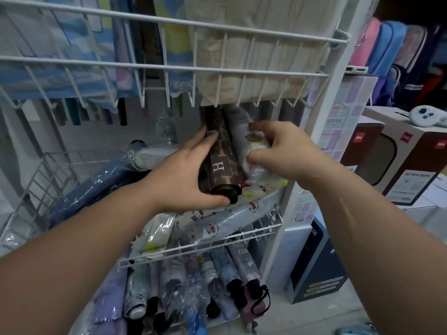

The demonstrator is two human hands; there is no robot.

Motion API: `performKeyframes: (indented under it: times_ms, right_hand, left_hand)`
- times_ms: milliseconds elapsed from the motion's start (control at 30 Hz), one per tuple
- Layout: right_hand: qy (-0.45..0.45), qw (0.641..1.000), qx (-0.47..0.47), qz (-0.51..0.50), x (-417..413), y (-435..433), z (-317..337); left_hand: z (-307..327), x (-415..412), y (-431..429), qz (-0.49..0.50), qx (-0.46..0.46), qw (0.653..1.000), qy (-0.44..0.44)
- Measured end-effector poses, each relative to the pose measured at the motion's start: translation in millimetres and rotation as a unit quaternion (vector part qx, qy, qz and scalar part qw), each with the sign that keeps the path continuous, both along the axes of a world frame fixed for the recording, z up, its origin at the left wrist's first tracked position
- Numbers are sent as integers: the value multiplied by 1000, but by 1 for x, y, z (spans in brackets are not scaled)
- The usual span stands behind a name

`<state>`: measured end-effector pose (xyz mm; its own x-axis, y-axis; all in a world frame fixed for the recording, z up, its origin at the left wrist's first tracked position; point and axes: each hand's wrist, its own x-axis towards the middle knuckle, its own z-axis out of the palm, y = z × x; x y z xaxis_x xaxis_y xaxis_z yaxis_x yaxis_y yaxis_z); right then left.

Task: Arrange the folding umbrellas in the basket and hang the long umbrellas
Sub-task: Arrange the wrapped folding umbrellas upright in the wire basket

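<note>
Far to the left of the fingers, a blue folding umbrella (96, 187) lies slanted in the middle wire basket (36, 180), and a white-handled umbrella (150, 154) in clear wrap lies just beside the left hand's knuckles. The left hand (186, 170) grips a brown patterned folding umbrella (223, 163): its fingers curl over the sleeve, close together, while the thumb wraps underneath beside the black handle cap (227, 192). That umbrella points into the basket, its far end under the upper wire basket (169, 66). Touching it on the right lies a grey plastic-wrapped folding umbrella (238, 126), which the right hand (285, 151) pinches between thumb and curled fingertips. Below both thumbs a Hello Kitty umbrella (217, 221) lies along the basket's front rail, and lower still more folding umbrellas (193, 286) fill the bottom basket. Right of the right wrist stand the white rack post (331, 93) and brown cartons (411, 160)
</note>
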<state>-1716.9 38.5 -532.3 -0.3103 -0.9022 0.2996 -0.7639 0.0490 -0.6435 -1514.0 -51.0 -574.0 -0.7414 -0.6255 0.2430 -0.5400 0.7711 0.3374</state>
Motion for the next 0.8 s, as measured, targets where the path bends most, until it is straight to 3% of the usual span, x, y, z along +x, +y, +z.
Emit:
performKeyframes:
  times_ms: [100, 200, 300, 500, 800]
  right_hand:
    - [62, 992, -66, -92, 2, -5, 4]
    - [159, 977, -60, -129, 5, -5, -2]
    - [224, 965, -42, -130, 8, -2, -17]
    - [178, 974, -106, -95, 10, 11, -37]
    - [337, 929, -146, -46, 77, -4, -21]
  left_hand:
    - [3, -7, 1, 6, 8, 999, 46]
    - [13, -23, -5, 29, 5, 993, 115]
    - [17, -32, -11, 24, -15, 998, 63]
    - [1, -21, -9, 39, -48, 998, 30]
    - [-10, 16, -14, 32, -106, 992, 52]
